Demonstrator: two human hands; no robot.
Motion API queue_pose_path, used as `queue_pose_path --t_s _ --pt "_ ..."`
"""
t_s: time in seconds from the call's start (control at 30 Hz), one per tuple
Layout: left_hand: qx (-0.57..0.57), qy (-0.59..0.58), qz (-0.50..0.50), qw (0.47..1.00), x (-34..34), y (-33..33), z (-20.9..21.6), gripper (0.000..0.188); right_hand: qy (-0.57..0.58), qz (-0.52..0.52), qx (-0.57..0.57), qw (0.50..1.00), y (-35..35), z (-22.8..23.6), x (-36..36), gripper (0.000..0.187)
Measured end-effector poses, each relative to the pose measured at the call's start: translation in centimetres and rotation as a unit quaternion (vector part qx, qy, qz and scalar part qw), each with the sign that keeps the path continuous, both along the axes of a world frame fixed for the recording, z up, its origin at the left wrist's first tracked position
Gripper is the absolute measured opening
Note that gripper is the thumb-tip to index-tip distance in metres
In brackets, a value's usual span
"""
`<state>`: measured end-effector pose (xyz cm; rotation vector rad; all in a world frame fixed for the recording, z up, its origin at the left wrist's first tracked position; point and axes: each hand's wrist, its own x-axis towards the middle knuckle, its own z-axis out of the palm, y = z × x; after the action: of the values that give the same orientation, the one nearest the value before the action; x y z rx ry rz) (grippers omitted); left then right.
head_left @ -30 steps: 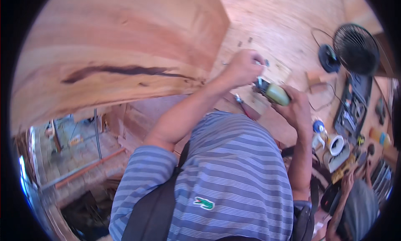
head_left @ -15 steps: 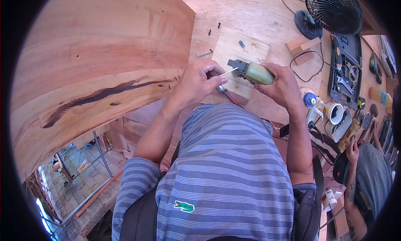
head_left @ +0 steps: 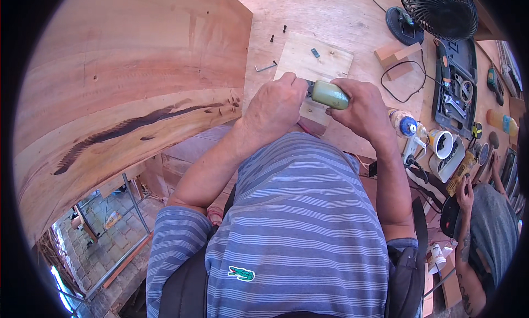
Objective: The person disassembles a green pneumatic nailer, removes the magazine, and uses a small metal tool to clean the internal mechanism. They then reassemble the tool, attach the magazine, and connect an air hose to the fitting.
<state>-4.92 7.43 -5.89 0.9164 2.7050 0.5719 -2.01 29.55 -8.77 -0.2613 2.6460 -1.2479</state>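
Observation:
A tool with a rounded green body (head_left: 329, 94) and a black metal head is held over the workbench in front of my chest. My right hand (head_left: 362, 107) grips the green body from the right. Around the black end my left hand (head_left: 278, 102) is closed, hiding most of that head; the thin metal rod it held cannot be seen. Below the tool lies a light wooden board (head_left: 297, 50) with a small blue-grey part (head_left: 315, 53) on it. An L-shaped hex key (head_left: 266, 66) and two dark bolts (head_left: 271, 38) lie left of the board.
A large wooden panel (head_left: 154, 53) rises at the left. Rightward are wood blocks (head_left: 398, 59), a black fan (head_left: 439, 12), an open tool case (head_left: 456, 81), a white cup (head_left: 442, 144) and a bottle (head_left: 406, 125). Another person's hand (head_left: 465, 192) is at the right, by a yellow tool (head_left: 460, 172).
My left hand has moved right and closed over the tool's black head; the thin rod is now hidden. The green body has turned and shifted slightly left and up in my right hand.

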Motion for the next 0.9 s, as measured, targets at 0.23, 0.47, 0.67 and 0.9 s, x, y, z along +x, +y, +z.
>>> queue_pose_path --t_s 0.23,0.47,0.67,0.9 --pt "-0.021 0.004 0.004 1.0 -0.1 0.2 -0.1 0.009 0.002 -0.008 0.009 1.0 -0.6 0.3 0.0 0.038" --pt "-0.013 0.015 -0.042 0.999 -1.1 -1.2 0.0 0.014 0.001 -0.013 0.01 1.0 -0.5 0.1 0.0 0.041" --pt "-0.006 0.029 -0.085 0.996 -1.5 -1.3 0.4 0.012 -0.013 -0.012 0.013 1.0 -0.7 0.4 -0.1 0.04" --pt "-0.06 0.033 -0.102 0.992 -1.9 -1.5 -0.2 0.011 -0.017 -0.004 0.028 0.999 -0.7 0.4 -0.4 0.048"
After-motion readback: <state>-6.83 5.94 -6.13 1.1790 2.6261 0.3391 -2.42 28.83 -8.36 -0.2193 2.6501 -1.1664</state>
